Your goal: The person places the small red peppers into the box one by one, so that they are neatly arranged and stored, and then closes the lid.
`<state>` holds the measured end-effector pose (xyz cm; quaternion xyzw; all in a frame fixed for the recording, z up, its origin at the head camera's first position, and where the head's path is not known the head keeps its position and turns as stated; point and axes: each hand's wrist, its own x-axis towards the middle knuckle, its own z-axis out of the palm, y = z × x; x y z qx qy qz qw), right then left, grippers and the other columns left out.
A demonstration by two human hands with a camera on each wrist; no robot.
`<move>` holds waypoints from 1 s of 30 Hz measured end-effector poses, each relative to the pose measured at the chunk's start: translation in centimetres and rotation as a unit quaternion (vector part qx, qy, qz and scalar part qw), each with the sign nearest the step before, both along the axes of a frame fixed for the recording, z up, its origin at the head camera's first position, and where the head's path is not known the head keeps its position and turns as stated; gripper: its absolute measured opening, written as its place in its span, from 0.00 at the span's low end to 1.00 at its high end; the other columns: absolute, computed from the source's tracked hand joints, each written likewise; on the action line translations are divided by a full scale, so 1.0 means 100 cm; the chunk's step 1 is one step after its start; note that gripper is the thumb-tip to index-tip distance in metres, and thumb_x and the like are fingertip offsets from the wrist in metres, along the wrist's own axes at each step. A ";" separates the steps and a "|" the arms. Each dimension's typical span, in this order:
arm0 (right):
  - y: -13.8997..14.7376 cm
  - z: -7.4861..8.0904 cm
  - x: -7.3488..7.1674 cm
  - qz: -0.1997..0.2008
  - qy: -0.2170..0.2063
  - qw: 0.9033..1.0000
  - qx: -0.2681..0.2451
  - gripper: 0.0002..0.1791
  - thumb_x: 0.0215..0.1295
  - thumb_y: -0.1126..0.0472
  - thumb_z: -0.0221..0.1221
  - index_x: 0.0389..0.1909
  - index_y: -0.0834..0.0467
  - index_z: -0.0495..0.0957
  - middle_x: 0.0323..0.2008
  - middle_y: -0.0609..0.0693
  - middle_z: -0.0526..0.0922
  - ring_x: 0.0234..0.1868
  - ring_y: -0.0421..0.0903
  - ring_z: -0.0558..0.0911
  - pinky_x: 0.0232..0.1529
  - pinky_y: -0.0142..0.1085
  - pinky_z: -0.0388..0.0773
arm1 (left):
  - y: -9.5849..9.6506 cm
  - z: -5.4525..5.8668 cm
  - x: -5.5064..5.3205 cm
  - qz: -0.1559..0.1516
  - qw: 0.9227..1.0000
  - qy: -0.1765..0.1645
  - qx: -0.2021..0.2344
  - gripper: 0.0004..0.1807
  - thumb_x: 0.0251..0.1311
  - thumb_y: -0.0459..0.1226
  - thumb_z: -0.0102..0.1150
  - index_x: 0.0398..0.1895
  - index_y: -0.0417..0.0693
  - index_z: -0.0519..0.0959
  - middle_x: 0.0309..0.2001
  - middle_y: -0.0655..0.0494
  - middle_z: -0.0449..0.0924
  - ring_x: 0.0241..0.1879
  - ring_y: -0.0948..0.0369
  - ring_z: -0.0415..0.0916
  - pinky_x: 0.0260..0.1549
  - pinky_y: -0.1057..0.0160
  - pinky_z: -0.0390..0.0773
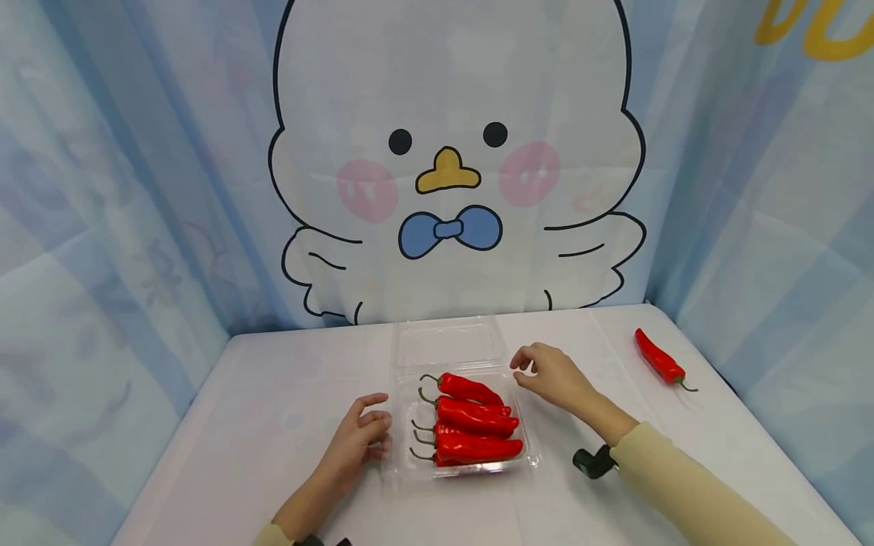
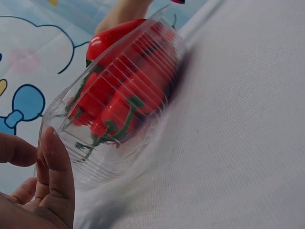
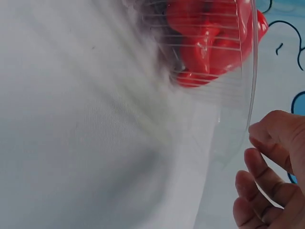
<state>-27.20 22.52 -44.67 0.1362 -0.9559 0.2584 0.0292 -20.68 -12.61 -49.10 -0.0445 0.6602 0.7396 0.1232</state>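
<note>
A clear plastic clamshell box (image 1: 466, 470) sits on the table with its lid (image 1: 447, 343) folded back flat behind. Several red chili peppers (image 1: 478, 415) lie in it, their green stems pointing left. At the box's left edge is my left hand (image 1: 358, 438), fingers loosely bent; the left wrist view shows its fingertips (image 2: 53, 143) right at the rim. My right hand (image 1: 556, 377) hovers by the back right corner with bent, relaxed fingers. In the right wrist view its forefinger overlaps the end of the clear rim (image 3: 254, 86).
One more red chili pepper (image 1: 658, 356) lies alone at the right of the white table (image 1: 273, 409). Curtains (image 1: 123, 227) stand along the left, back and right sides, the back one printed with a cartoon bird. Dark wrist-camera mounts (image 1: 594, 461) sit on my wrists.
</note>
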 end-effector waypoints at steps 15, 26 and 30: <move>0.071 -0.001 0.000 -0.046 -0.030 0.998 0.022 0.09 0.66 0.67 0.64 0.46 0.60 0.83 0.41 0.54 0.82 0.41 0.51 0.79 0.45 0.46 0.84 | -0.002 0.001 -0.001 -0.003 1.000 0.007 0.000 0.28 0.71 0.29 0.54 0.71 0.41 0.61 0.38 0.59 0.75 0.24 0.65 0.72 0.22 0.68 0.78; 0.127 0.000 -0.007 -0.058 -0.007 0.996 0.069 0.09 0.62 0.71 0.61 0.43 0.63 0.83 0.43 0.63 0.82 0.41 0.57 0.81 0.43 0.51 0.83 | -0.003 0.000 -0.001 -0.002 1.000 0.007 -0.004 0.27 0.71 0.29 0.54 0.70 0.41 0.61 0.38 0.57 0.75 0.24 0.64 0.73 0.22 0.68 0.79; 0.146 -0.003 -0.006 -0.071 0.026 0.991 0.113 0.12 0.62 0.74 0.58 0.43 0.62 0.84 0.47 0.69 0.79 0.45 0.65 0.78 0.45 0.58 0.79 | -0.002 0.000 -0.001 -0.002 1.000 0.004 -0.007 0.27 0.70 0.29 0.55 0.70 0.41 0.62 0.39 0.57 0.75 0.24 0.64 0.73 0.23 0.68 0.79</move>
